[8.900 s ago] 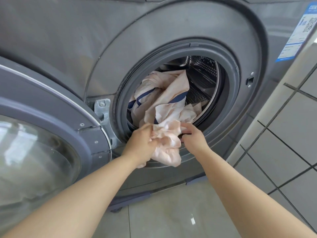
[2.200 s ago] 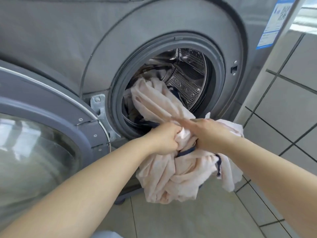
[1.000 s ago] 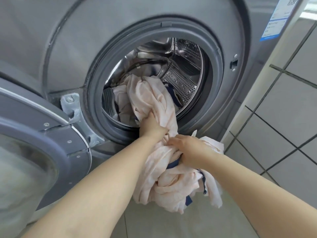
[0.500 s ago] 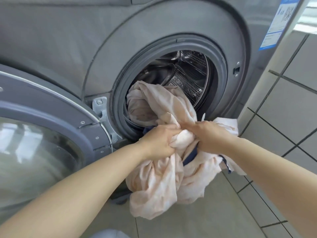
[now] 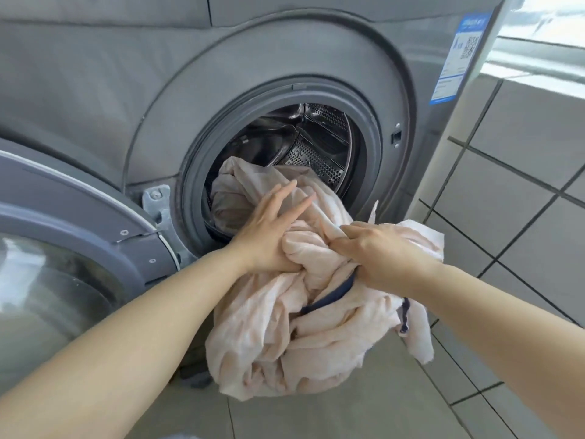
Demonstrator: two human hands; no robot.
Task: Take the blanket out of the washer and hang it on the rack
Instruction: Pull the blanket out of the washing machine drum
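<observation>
Left hand (image 5: pixel 269 229) fingers straight, reaching forward over the blanket (image 5: pixel 304 318), palm resting on the fabric, no grip evident. Right hand (image 5: pixel 376 251) clenched on a bunched fold just outside the opening. Blanket: pale pink, dark blue trim; bulk hangs below both hands toward the floor (image 5: pixel 364 407), its tail running up and back into the drum (image 5: pixel 316 144). Long axis drum-to-floor. Left hand nearer the part still inside; likely the next grab. Washer (image 5: pixel 126 90) grey, its door (image 5: pixel 63 248) open at left. Tiled wall (image 5: pixel 522 169) right. No rack visible.
</observation>
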